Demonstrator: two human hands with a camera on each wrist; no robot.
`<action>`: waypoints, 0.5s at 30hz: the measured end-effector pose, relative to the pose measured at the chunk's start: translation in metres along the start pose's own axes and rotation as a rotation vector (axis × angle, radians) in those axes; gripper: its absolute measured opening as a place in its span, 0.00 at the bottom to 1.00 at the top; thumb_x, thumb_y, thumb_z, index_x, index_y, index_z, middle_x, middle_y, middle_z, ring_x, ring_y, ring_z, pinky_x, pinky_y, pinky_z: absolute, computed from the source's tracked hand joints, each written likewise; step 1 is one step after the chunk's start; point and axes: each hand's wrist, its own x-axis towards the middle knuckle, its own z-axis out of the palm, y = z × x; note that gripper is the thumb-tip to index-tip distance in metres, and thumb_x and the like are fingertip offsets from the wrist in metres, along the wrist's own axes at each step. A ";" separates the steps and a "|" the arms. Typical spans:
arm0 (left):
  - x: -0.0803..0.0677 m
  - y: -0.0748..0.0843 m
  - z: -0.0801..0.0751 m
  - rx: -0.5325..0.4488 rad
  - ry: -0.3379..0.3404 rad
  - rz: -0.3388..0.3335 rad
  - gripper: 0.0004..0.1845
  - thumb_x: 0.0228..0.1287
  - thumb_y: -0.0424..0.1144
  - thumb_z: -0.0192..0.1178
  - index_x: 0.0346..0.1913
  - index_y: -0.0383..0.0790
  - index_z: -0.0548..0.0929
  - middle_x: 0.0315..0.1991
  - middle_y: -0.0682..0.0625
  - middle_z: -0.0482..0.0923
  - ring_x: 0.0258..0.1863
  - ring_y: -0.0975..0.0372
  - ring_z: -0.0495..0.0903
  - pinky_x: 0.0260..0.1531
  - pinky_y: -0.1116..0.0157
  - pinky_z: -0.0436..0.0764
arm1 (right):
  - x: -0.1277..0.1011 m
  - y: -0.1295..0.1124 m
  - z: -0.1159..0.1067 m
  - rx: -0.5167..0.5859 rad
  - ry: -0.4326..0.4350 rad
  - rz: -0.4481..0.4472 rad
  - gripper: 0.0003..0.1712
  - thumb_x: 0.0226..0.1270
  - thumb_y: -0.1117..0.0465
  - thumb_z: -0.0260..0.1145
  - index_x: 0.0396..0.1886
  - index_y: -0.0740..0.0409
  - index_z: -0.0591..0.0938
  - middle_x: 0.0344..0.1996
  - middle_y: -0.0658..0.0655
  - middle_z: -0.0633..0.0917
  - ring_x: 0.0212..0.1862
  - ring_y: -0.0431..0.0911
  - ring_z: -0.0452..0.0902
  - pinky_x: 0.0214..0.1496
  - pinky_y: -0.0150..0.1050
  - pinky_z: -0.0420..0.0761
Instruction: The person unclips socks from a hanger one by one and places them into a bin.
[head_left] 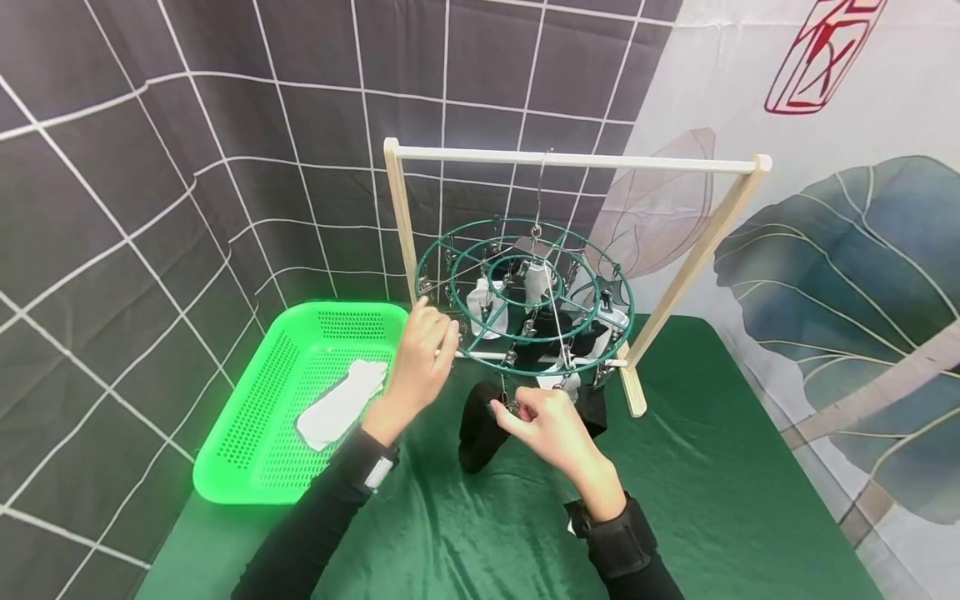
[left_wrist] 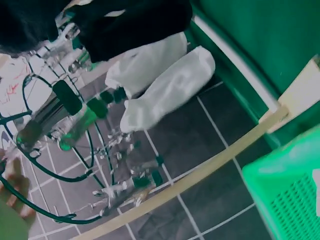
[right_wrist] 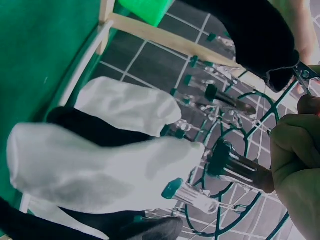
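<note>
A round green sock drying hanger (head_left: 517, 360) with several clips hangs by its hook from a wooden stand. My left hand (head_left: 423, 354) grips its outer ring at the near left, fingers curled at the wire. At the near rim, my right hand (head_left: 551, 425) pinches a metal clip (right_wrist: 306, 75) between thumb and fingers. A black sock (right_wrist: 260, 37) is at that clip by its cuff and hangs below the rim. White socks (right_wrist: 100, 170) and other black socks hang from clips further round the hanger.
A bright green basket (head_left: 217, 433) stands left of the stand, with a white sock (head_left: 341, 408) lying in it. The stand's wooden right leg (head_left: 693, 258) and white top bar (head_left: 577, 158) frame the hanger. Green cloth (head_left: 720, 483) covers the table.
</note>
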 end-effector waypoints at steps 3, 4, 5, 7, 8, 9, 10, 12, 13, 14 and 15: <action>-0.010 0.010 0.001 -0.110 0.028 -0.247 0.13 0.71 0.38 0.45 0.50 0.34 0.74 0.59 0.41 0.66 0.63 0.51 0.61 0.66 0.50 0.56 | -0.001 0.002 0.001 0.004 0.022 -0.012 0.29 0.59 0.58 0.68 0.10 0.50 0.58 0.10 0.41 0.56 0.15 0.31 0.47 0.19 0.24 0.49; -0.013 0.014 0.002 -0.170 0.057 -0.348 0.17 0.71 0.40 0.45 0.57 0.35 0.69 0.65 0.41 0.59 0.67 0.52 0.55 0.67 0.50 0.55 | -0.002 0.003 0.001 0.006 0.029 -0.016 0.29 0.59 0.59 0.68 0.10 0.50 0.58 0.10 0.41 0.56 0.15 0.31 0.47 0.19 0.24 0.49; -0.017 0.019 0.002 -0.267 0.091 -0.455 0.19 0.72 0.40 0.44 0.61 0.37 0.64 0.69 0.42 0.52 0.70 0.52 0.49 0.67 0.49 0.55 | -0.002 0.003 0.002 0.009 0.032 -0.016 0.29 0.58 0.59 0.68 0.10 0.50 0.57 0.10 0.41 0.56 0.15 0.31 0.47 0.20 0.24 0.49; -0.027 0.029 0.004 -0.489 0.199 -0.663 0.22 0.73 0.41 0.43 0.65 0.38 0.57 0.71 0.43 0.46 0.72 0.54 0.45 0.68 0.50 0.53 | -0.002 0.003 0.002 0.011 0.036 -0.005 0.30 0.59 0.58 0.68 0.10 0.50 0.57 0.11 0.41 0.55 0.15 0.31 0.47 0.20 0.25 0.50; -0.032 0.033 0.005 -0.587 0.262 -0.765 0.23 0.73 0.42 0.43 0.66 0.39 0.56 0.71 0.44 0.46 0.72 0.54 0.46 0.69 0.51 0.53 | -0.002 0.004 0.003 0.011 0.036 0.000 0.30 0.59 0.57 0.67 0.10 0.50 0.57 0.11 0.41 0.55 0.15 0.31 0.47 0.20 0.25 0.50; -0.036 0.038 0.007 -0.684 0.328 -0.857 0.22 0.73 0.41 0.43 0.65 0.39 0.56 0.70 0.43 0.48 0.71 0.54 0.48 0.70 0.52 0.49 | -0.002 0.003 0.003 0.011 0.036 0.003 0.30 0.60 0.57 0.67 0.10 0.49 0.57 0.11 0.41 0.55 0.15 0.31 0.47 0.20 0.25 0.50; -0.041 0.042 0.008 -0.765 0.390 -0.942 0.21 0.73 0.39 0.43 0.64 0.38 0.56 0.68 0.43 0.51 0.70 0.54 0.50 0.70 0.53 0.49 | -0.002 0.003 0.004 0.011 0.037 0.006 0.30 0.60 0.56 0.67 0.10 0.49 0.57 0.10 0.41 0.55 0.15 0.31 0.47 0.20 0.25 0.50; -0.052 0.049 0.014 -0.862 0.463 -1.074 0.19 0.72 0.36 0.41 0.61 0.34 0.57 0.62 0.41 0.56 0.65 0.54 0.57 0.70 0.56 0.49 | -0.002 0.003 0.004 0.027 0.037 0.007 0.30 0.61 0.55 0.67 0.10 0.49 0.57 0.10 0.41 0.56 0.15 0.31 0.48 0.20 0.25 0.51; -0.057 0.052 0.016 -0.877 0.463 -1.126 0.17 0.71 0.36 0.41 0.59 0.35 0.59 0.59 0.41 0.59 0.61 0.54 0.60 0.70 0.56 0.49 | -0.003 0.003 0.005 0.039 0.040 0.006 0.29 0.61 0.55 0.66 0.10 0.49 0.58 0.10 0.41 0.56 0.15 0.31 0.48 0.19 0.25 0.51; -0.062 0.055 0.019 -0.899 0.457 -1.149 0.16 0.71 0.35 0.41 0.58 0.34 0.60 0.56 0.43 0.61 0.58 0.55 0.62 0.69 0.56 0.50 | -0.003 0.002 0.006 0.053 0.046 0.005 0.29 0.62 0.55 0.66 0.10 0.49 0.58 0.09 0.41 0.57 0.15 0.31 0.48 0.19 0.25 0.52; -0.067 0.057 0.023 -0.929 0.447 -1.151 0.14 0.70 0.33 0.40 0.56 0.33 0.62 0.54 0.42 0.63 0.55 0.56 0.65 0.69 0.56 0.51 | -0.003 0.002 0.006 0.063 0.051 0.004 0.29 0.62 0.55 0.66 0.10 0.49 0.58 0.10 0.41 0.57 0.15 0.30 0.49 0.19 0.24 0.52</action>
